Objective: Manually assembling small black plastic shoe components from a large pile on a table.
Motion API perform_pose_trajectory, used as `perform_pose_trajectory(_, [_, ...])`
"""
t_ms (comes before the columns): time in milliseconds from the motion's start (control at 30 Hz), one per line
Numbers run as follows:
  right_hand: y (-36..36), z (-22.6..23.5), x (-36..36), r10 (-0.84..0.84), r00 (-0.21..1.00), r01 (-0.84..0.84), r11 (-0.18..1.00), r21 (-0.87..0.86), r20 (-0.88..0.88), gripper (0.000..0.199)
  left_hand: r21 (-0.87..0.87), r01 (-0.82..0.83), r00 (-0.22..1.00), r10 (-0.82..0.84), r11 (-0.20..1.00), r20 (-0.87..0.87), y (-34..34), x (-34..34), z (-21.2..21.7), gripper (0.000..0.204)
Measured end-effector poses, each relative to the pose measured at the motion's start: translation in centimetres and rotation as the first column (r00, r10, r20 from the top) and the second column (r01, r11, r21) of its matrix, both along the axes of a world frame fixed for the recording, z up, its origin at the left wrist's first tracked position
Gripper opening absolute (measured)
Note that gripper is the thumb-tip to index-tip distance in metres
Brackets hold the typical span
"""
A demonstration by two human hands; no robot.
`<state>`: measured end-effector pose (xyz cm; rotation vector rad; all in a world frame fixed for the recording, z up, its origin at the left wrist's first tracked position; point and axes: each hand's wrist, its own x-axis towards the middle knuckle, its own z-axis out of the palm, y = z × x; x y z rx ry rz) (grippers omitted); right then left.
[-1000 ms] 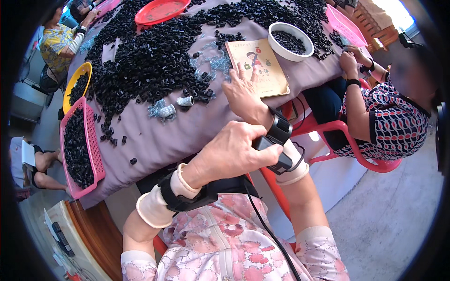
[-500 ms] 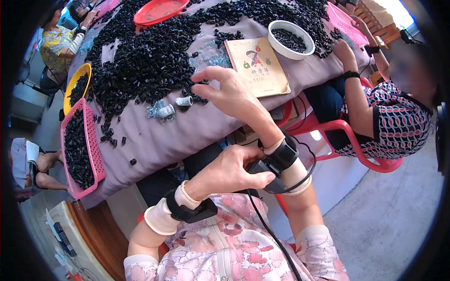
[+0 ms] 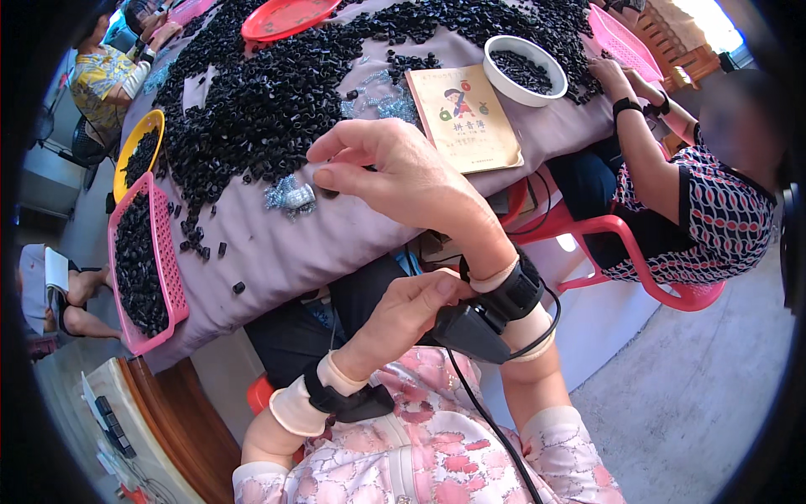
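The right wrist's device (image 3: 470,332) looks matt plastic (smooth), the tablecloth (image 3: 273,260) creased cloth

Table (image 3: 269,260), mauve cloth. Pale grey floor (image 3: 680,370). Red plastic chair (image 3: 631,239) along near edge, toward right corner. Slatted wooden furniture (image 3: 659,42) beyond right corner, bright glare (image 3: 709,21) behind. Brown wooden unit (image 3: 172,428), pale top, by near left corner.

Black on the wrist strap (image 3: 515,292), cream on the cuff (image 3: 534,329)! Lilac for the cloth (image 3: 277,256), glossy black for the pieces (image 3: 252,109); pink basket (image 3: 176,281) left, yellow dish (image 3: 149,121), red tray (image 3: 290,21) far, white bowl (image 3: 531,98) right, and pink floral print on the near shirt (image 3: 462,441)!
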<state>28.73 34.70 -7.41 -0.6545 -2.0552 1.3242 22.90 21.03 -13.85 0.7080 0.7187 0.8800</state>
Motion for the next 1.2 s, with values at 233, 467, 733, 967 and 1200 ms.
perform_pose_trajectory(233, [-1.0,0.0,-0.8,-0.048,0.996,0.050,0.998,0.034,-0.070,0.021,0.036,-0.004,0.998,0.002,0.999,0.061,0.6,0.4,0.2,0.027])
perform_pose_trajectory(467, [-3.3,0.4,-1.5,0.050,0.998,-0.041,0.973,0.226,-0.035,0.017,-0.209,0.207,0.861,-0.076,0.956,0.502,0.7,-0.3,1.0,0.020])
perform_pose_trajectory(733, [-5.1,0.2,-1.8,0.099,0.995,-0.093,0.942,0.323,-0.001,0.016,-0.204,0.061,0.968,-0.008,0.977,0.252,-1.0,-0.3,0.2,0.020])
perform_pose_trajectory(967, [-7.0,1.4,-2.2,0.175,0.984,-0.156,0.946,0.284,-0.044,0.012,0.267,-0.006,1.000,0.007,0.964,-0.002,-0.1,0.0,2.2,0.047])
perform_pose_trajectory(1200, [-10.8,2.6,-3.0,0.478,0.761,-0.556,0.829,-0.062,-0.439,0.010,0.121,0.059,0.996,-0.066,0.991,0.057,0.9,-0.3,2.1,0.013])
